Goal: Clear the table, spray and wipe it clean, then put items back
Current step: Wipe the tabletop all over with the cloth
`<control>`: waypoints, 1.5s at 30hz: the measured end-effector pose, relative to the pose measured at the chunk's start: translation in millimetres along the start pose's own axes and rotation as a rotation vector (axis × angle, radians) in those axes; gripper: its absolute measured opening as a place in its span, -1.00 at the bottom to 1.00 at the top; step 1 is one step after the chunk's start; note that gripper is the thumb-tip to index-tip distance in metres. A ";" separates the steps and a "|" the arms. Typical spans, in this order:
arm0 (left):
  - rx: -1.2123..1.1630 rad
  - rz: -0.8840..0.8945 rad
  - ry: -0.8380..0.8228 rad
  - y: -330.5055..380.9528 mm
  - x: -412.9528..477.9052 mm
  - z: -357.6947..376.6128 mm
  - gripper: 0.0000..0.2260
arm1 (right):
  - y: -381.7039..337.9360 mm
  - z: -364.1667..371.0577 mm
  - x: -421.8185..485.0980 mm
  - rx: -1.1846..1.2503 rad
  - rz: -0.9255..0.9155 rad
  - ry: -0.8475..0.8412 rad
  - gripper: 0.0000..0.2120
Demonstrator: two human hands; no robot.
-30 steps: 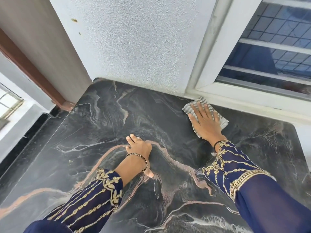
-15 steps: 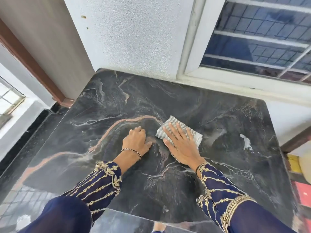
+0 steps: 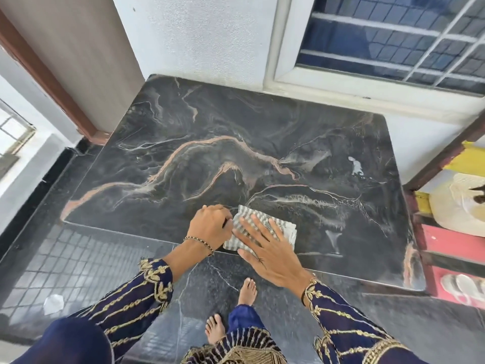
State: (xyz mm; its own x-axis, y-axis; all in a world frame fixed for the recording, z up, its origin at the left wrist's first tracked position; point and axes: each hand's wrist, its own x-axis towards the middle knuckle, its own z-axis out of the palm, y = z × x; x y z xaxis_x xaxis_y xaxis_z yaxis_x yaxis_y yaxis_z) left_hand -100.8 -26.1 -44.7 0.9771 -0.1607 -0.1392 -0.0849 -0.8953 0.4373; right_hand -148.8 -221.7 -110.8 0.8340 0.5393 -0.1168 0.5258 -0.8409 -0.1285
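Striped cloth at desk near edge. Right hand flat on it, fingers released; left hand clenched, touching cloth's left end. Unwiped surface lies ahead.

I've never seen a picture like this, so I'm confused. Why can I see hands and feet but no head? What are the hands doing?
The camera sits on the person's head and looks down, so you see what they see: their own arms and bare feet. There is just this one view. The dark slab with pale and pinkish veins is a marble table beside a window. The right hand lies flat, pressing a striped grey cloth onto the table's near edge to wipe it. The left hand is curled at the cloth's left edge. A white smear remains farther right.
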 end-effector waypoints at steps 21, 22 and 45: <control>-0.011 0.150 -0.039 65.6 96.7 41.0 -0.73 | 144.2 -25.7 49.7 0.028 0.007 -0.029 -0.49; -0.029 0.138 -0.045 69.7 113.6 41.8 -0.70 | 158.8 -28.7 62.1 0.035 0.014 -0.028 -0.49; 0.322 -0.317 -0.584 121.3 333.3 46.3 -0.11 | 372.5 -86.8 292.7 0.061 0.218 -0.038 -0.41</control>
State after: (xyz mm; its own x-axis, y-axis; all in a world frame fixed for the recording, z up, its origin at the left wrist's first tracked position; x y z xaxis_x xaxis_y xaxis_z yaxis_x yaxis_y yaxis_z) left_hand 205.5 -207.5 -79.1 0.7086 0.0116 -0.7055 0.0437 -0.9987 0.0274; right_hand 305.8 -381.0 -107.5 0.9191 0.3476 -0.1854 0.3219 -0.9340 -0.1551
